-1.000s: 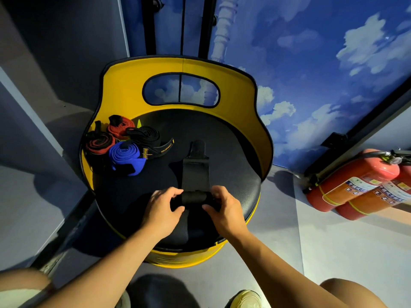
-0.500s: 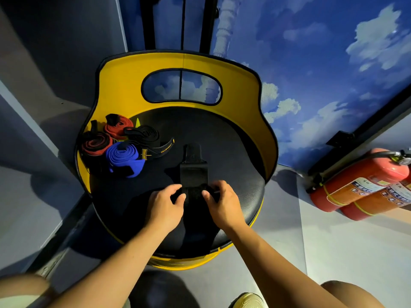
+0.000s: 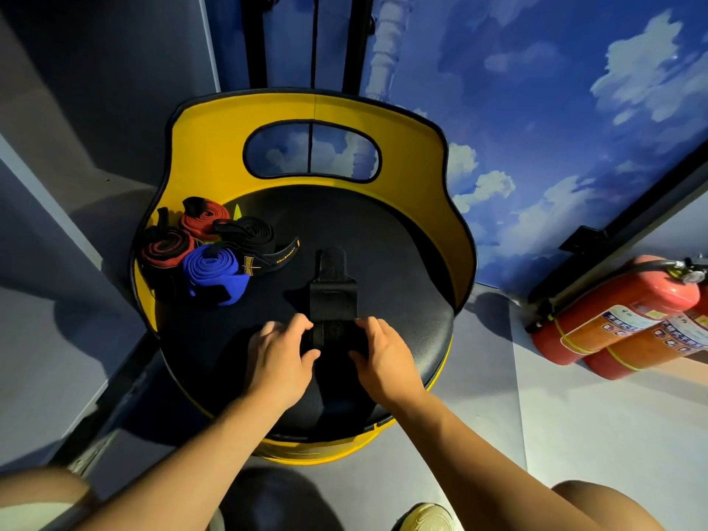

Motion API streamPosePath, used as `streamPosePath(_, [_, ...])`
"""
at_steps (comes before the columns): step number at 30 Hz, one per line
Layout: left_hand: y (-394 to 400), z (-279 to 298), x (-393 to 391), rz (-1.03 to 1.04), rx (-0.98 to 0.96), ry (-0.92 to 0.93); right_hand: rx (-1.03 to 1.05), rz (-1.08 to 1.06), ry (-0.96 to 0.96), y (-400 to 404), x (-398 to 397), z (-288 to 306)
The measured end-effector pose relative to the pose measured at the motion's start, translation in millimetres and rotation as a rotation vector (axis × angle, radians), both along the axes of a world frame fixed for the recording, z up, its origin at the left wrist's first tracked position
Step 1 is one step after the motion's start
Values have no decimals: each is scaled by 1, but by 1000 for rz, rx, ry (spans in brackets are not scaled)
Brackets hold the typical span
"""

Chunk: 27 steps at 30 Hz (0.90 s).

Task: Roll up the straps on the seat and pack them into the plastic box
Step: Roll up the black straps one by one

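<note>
- so, head view, the progress: four straps look already coiled at the back left of the seat [image 3: 402, 308] — two red-and-black rolls [image 3: 166, 247] [image 3: 203, 216], a blue roll [image 3: 212, 268], and a black roll [image 3: 247, 233] whose yellow-lettered tail lies loose on the cushion.
- a fifth, the black strap [image 3: 332, 297], is partly rolled: my left hand [image 3: 281, 354] and right hand [image 3: 387, 354] both curl round the rolled end near the front of the seat, while the flat tail runs away from me toward the backrest.
- i judge rolling is nearly done, but packing has not begun; no plastic box shows in this view, so i cannot tell where it is.
- the surface: a round black padded cushion, ringed by a yellow backrest [image 3: 214, 147] with an oval cut-out.
- the room: a blue wall painted with clouds [image 3: 574, 109], a grey floor, two red fire extinguishers [image 3: 620, 312] lying on my right, and my shoe [image 3: 425, 517] at the bottom edge.
</note>
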<state>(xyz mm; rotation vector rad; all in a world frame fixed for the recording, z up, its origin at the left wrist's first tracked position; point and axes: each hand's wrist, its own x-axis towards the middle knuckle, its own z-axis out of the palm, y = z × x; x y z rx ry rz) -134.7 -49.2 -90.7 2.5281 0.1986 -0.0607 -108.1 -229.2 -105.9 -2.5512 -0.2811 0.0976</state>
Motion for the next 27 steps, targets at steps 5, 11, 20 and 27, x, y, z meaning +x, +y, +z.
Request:
streamPosePath(5, [6,10,-6,-58,23,34,-193,111,-50,-12,-2,4])
streamPosePath(11, [14,17,1,-59,-32,156,-139,93,67,-13,0,6])
streamPosePath(20, [1,4,26,155,-255,78,44,-122,74,8,19,9])
streamPosePath(27, [-4,10,24,190,-264,-18,-26,-124,-155,12,24,4])
